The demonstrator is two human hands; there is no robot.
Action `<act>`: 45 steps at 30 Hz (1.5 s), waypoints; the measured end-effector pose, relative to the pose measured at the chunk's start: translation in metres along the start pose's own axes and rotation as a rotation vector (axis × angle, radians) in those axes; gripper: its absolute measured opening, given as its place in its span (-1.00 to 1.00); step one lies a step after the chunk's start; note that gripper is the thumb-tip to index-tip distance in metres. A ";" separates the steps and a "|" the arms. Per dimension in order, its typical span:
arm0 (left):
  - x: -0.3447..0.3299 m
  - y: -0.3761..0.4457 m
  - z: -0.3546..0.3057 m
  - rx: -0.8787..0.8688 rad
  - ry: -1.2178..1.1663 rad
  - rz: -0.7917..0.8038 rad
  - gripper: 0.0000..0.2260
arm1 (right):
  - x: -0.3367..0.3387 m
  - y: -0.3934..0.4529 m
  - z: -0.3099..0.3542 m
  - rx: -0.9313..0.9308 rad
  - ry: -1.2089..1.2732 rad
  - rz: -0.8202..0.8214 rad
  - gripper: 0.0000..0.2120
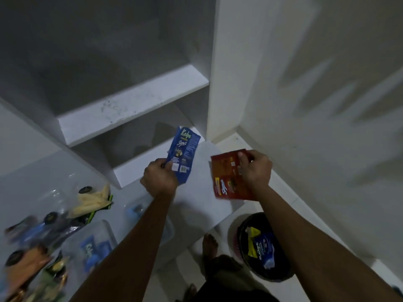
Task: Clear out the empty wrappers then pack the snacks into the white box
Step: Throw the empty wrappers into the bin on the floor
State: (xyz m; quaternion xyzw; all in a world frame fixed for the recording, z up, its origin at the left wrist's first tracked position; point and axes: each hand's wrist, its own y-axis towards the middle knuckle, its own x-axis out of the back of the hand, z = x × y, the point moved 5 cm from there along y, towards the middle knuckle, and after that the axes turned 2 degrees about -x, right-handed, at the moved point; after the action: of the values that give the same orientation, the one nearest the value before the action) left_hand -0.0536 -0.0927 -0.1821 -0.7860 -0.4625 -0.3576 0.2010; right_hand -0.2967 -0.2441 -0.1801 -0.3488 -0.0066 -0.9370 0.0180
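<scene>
While both arms are stretched over the white tabletop (205, 171), two wrappers are held up, one per hand. A blue Kalpa wrapper (184, 153) is pinched at its lower edge by the left hand (159, 176), rising above the curled fingers. A red wrapper (229, 177) is gripped by the right hand (255, 168), its thumb pressed across the front. One black bin (265, 247) sits on the floor below, with two wrappers seen inside.

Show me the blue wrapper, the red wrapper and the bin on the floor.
blue wrapper (184, 153): head view, middle of its printed face.
red wrapper (227, 182): head view, middle of its printed face.
bin (244, 240): head view, dark inner wall on its left side.
</scene>
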 end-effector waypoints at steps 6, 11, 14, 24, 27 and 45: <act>0.006 -0.051 -0.041 -0.157 -0.130 0.057 -0.85 | 0.105 -0.047 -0.020 -0.079 0.063 -0.270 -0.77; -0.017 -0.110 -0.082 -0.297 -0.175 0.185 -0.86 | 0.182 -0.091 -0.065 -0.220 0.092 -0.486 -0.74; -0.036 -0.147 -0.107 -0.389 -0.175 0.252 -0.87 | 0.219 -0.111 -0.096 -0.274 0.096 -0.586 -0.73; -0.127 -0.254 -0.124 -0.469 -0.017 0.458 -0.80 | 0.243 -0.145 -0.213 -0.506 0.009 -0.564 -0.73; -0.148 -0.277 -0.118 -0.448 -0.013 0.465 -0.75 | 0.229 -0.147 -0.248 -0.575 -0.002 -0.505 -0.72; -0.317 -0.322 -0.053 -0.224 0.249 0.595 -0.78 | 0.140 -0.101 -0.394 -0.770 -0.138 -0.156 -0.75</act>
State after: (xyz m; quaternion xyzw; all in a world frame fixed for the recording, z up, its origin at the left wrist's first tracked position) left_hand -0.4544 -0.1535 -0.3890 -0.8541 -0.1426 -0.4250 0.2637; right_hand -0.6639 -0.1571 -0.3869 -0.3905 0.3174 -0.8440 -0.1856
